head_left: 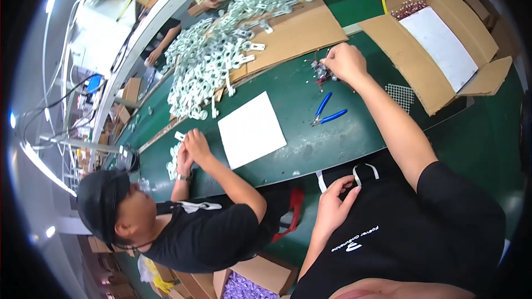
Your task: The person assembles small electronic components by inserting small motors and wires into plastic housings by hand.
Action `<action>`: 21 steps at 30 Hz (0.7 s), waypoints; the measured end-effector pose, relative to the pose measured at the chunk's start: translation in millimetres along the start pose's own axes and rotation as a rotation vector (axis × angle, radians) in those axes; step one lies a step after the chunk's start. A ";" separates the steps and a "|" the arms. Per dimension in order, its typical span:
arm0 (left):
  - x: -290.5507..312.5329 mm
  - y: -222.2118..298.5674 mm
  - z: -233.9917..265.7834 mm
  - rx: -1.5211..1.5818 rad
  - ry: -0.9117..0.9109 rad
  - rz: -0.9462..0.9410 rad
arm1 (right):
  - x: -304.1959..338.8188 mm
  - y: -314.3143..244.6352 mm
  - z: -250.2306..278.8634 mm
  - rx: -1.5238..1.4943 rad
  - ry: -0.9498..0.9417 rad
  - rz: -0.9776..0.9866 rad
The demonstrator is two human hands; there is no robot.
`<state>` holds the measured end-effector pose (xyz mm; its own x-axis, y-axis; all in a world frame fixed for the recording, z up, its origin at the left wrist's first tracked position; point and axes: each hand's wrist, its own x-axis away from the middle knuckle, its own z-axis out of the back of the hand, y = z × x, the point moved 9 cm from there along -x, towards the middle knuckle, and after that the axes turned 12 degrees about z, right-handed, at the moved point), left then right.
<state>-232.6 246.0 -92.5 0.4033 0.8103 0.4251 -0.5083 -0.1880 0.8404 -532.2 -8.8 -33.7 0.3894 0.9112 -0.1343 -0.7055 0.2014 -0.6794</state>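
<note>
Right hand (344, 61) reaches out over the green bench (310, 149), fingers pinched closed on a small cluster of dark parts (321, 72) lying on the bench. Landmark: blue-handled pliers (327, 112). The cluster sits just beyond the pliers, near but not touching them. Left hand (331, 206) is down at the bench's near edge, well this side of the pliers, fingers curled against the person's black apron at a white strap (363, 171); cannot tell if it actually grips anything. White sheet (252, 128) lies flat left of the pliers. Open cardboard box (438, 39) with a white liner sits right of the pliers and beyond them. Big pile of white plastic pieces (213, 55) on flat cardboard, far left beyond the pliers. A co-worker in a black cap, left of the sheet, has both hands (191, 149) on a few white pieces.
</note>
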 end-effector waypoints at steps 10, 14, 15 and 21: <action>-71.6 94.7 17.3 -0.011 -0.023 -0.213 | 9.4 23.9 16.2 -0.075 0.204 0.346; -94.7 189.9 -22.0 -0.108 -0.133 -0.509 | 4.3 36.2 17.7 -0.312 0.212 0.367; -96.3 219.9 -40.3 -0.157 -0.145 -0.623 | -3.3 53.6 1.3 -0.420 0.131 0.253; -124.1 295.8 -114.4 -0.294 -0.121 -1.032 | 12.5 56.9 6.2 -0.500 0.208 0.228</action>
<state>-520.0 153.3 64.9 0.8063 0.4375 -0.3981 -0.0361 0.7082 0.7051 -571.2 16.3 -69.6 0.4043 0.8118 -0.4213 -0.4400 -0.2312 -0.8677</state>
